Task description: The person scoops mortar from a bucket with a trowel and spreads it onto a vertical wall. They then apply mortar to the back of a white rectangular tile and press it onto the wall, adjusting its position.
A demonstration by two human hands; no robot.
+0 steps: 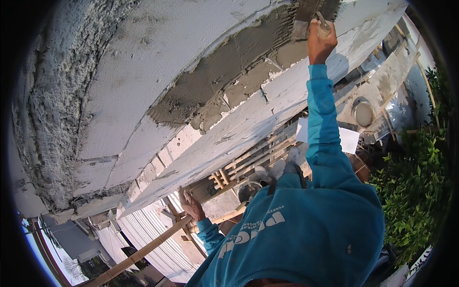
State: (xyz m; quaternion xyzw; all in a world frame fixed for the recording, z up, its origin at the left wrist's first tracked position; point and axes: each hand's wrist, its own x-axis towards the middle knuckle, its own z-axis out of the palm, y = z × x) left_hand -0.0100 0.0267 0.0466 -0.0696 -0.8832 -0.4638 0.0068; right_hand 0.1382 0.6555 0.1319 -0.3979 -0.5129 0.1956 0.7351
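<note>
My right hand (320, 45) is closed on the handle of a trowel (302, 19), whose blade presses against grey mortar at the upper end of a long smeared band (215, 69) on the pale block wall (114, 76). The mortar has ridged strokes near the blade and ragged lower edges. My left hand (190, 203) is at the lower edge of the wall, fingers extended and apparently resting against it, with nothing visible in them.
Below my body are bamboo scaffold poles (138, 253), stacked slats, a dark bucket (246, 191) and my feet. A round bucket (363, 114) and a white board (349, 139) lie at right. Leafy shrubs (406, 201) line the right side; corrugated sheets (141, 232) show lower left.
</note>
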